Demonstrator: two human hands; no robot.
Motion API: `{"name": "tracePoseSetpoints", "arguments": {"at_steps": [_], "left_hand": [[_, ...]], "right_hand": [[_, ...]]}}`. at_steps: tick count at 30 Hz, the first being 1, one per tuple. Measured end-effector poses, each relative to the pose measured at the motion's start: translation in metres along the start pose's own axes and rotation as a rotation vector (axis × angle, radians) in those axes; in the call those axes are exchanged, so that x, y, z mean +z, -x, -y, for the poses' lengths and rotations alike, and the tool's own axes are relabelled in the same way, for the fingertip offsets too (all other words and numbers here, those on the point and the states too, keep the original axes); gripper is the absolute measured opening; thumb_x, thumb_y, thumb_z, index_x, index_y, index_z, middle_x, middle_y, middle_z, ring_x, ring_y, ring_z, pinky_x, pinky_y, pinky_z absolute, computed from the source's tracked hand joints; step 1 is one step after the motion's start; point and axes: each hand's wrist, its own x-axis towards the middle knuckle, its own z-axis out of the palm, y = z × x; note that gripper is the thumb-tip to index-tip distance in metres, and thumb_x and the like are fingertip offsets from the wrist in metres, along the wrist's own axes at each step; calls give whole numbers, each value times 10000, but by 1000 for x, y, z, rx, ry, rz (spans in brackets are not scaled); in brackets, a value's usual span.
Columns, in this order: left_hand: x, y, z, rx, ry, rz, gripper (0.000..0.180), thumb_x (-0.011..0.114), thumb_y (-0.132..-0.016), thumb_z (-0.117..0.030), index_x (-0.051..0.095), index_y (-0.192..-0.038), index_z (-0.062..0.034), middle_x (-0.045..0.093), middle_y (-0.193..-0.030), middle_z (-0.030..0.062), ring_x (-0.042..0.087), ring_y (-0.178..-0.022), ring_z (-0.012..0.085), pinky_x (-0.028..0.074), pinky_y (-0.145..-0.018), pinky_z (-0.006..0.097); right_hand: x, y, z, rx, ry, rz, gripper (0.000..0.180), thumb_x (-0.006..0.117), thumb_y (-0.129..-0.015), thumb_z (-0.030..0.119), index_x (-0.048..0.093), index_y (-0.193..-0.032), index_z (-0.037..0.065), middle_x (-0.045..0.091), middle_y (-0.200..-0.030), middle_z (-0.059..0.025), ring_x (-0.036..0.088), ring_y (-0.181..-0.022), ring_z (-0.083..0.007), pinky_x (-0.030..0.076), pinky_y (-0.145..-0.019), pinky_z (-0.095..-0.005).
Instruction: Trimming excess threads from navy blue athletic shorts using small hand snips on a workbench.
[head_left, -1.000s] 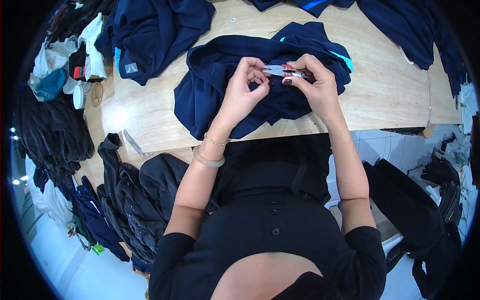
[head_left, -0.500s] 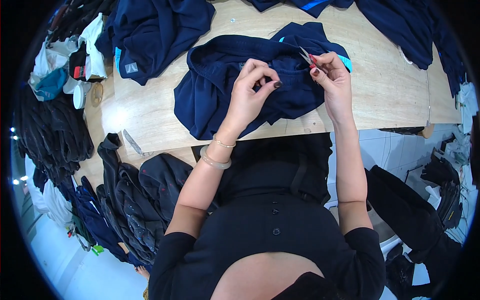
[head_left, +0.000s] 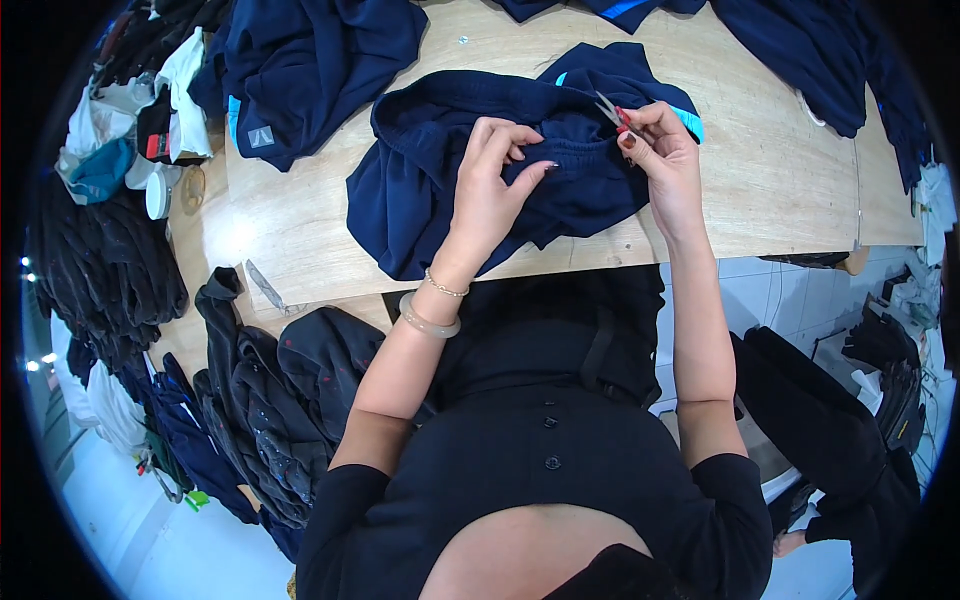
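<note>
A navy garment [head_left: 400, 215] with a gathered elastic waistband [head_left: 455, 85] lies bunched in front of me at the table's near edge. Over its middle hovers my left hand [head_left: 488, 190], thumb and forefinger apart with no object visible between them. My right hand [head_left: 672, 170] grips small thread snips [head_left: 609, 108] by the handles, their metal blades pointing up and left above the waistband. Whether the blades touch the fabric I cannot tell. Light blue trim [head_left: 690, 122] on the garment shows just beyond my right hand.
More navy garments lie at the table's far left [head_left: 320, 70] and far right [head_left: 800, 60]. Dark clothes [head_left: 105, 270] are heaped along the left, near a round white container [head_left: 158, 192]. A clear strip [head_left: 265, 285] rests by the front edge. Another person's dark-clothed legs [head_left: 820, 410] show at lower right.
My left thumb and forefinger have parted from a pinch. The right hand with the snips has barely moved. At lower right, the other person's dark clothing has shifted and some bare skin now shows.
</note>
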Motion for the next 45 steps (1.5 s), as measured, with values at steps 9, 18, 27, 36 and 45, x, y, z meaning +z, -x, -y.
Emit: {"name": "tracePoseSetpoints", "arguments": {"at_steps": [9,18,27,36,45], "left_hand": [[1,-2,2,-32,14,-45,81,653,-810,61,615,-861,12,594,-792,76,566,-690,174,476,-645,268],[4,-9,5,-250,216,-9,44,617,-870,32,625,-913,37,604,-733,54,525,-653,84,444,-628,217],[2,-9,6,-318,288,7,56,605,-897,7,632,-927,46,624,-744,37,531,-678,59,448,-649,202],[-2,-12,4,-343,244,27,110,562,-936,-39,617,-940,56,629,-760,57,549,-709,80,458,-672,222],[-1,-12,3,-346,226,30,116,558,-938,-44,614,-941,57,622,-757,66,523,-687,87,440,-640,229]], "right_hand": [[12,16,21,-173,668,76,227,761,-784,107,632,-941,6,640,-849,-42,605,-780,-120,470,-711,-255],[18,20,18,-454,1027,62,208,743,-756,161,612,-852,31,577,-794,-62,586,-744,-231,474,-645,-325],[25,17,12,-571,1144,65,209,759,-732,125,615,-856,38,572,-787,-57,581,-732,-216,471,-633,-308],[33,17,16,-577,1172,20,174,745,-748,121,607,-837,65,562,-795,-35,579,-742,-186,484,-625,-293],[39,13,17,-572,1219,36,175,738,-760,122,590,-839,72,560,-802,-27,582,-743,-184,479,-613,-285]]}}
